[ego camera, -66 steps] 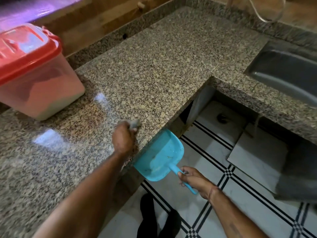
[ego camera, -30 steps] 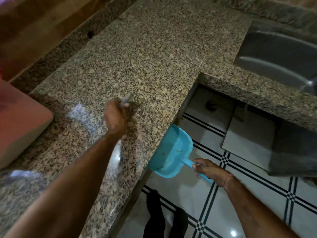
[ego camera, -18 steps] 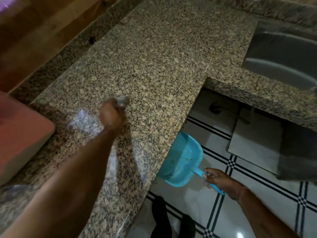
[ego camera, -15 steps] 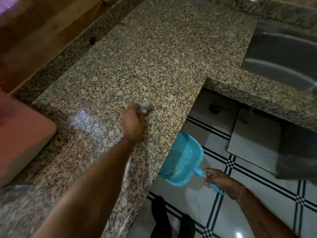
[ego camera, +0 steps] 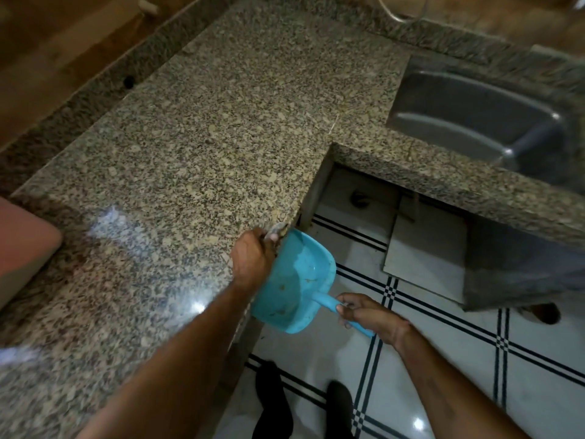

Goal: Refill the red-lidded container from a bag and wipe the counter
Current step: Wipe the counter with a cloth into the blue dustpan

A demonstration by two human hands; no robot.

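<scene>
The right hand [ego camera: 368, 315] has its grip curled round the handle of the blue dustpan [ego camera: 300, 274], held just under the table's edge. The left hand [ego camera: 253, 258], its grip clenched on a small grey cloth [ego camera: 274, 233], has swept out from the middle of the table [ego camera: 205, 122] in the last half second, and the cloth now meets the pan's lip. I judge this wiping stroke is near its end, the sweepings going into the pan. The container [ego camera: 22, 248] sits far left, lid out of view, well apart from both hands; the sink [ego camera: 474, 115] lies beyond
</scene>
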